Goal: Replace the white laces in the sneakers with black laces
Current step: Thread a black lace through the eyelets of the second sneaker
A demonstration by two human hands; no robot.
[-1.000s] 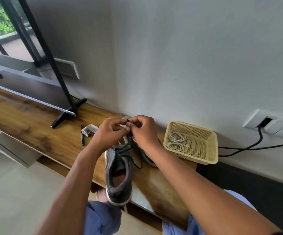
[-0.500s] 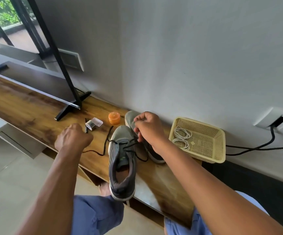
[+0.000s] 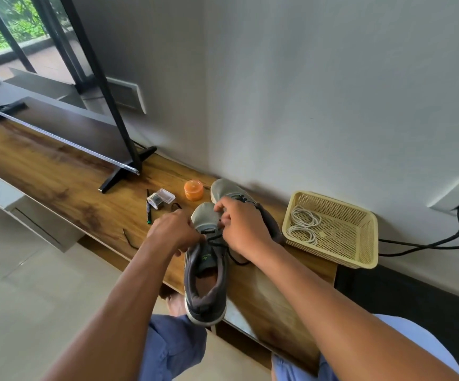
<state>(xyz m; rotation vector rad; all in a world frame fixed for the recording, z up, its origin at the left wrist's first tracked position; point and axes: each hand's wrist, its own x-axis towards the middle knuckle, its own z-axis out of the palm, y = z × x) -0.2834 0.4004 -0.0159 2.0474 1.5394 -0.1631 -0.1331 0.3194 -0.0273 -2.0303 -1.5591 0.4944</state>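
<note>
A grey sneaker lies on the wooden shelf, heel toward me, with a black lace threaded through its lower eyelets. My left hand pinches the lace at the sneaker's left side. My right hand grips the lace over the toe end of the eyelets. The lace's free end trails left across the wood. A second grey sneaker lies behind, partly hidden by my right hand. Two coiled white laces rest in a yellow basket.
An orange jar, a small clear plastic box and a pen lie left of the sneakers. A TV on a black stand fills the shelf's left. A black cable runs from a wall socket behind the basket.
My left hand, which had pulled the lace out to the left, has come back to the sneaker's eyelets. My right hand stays at the sneaker's toe end.
</note>
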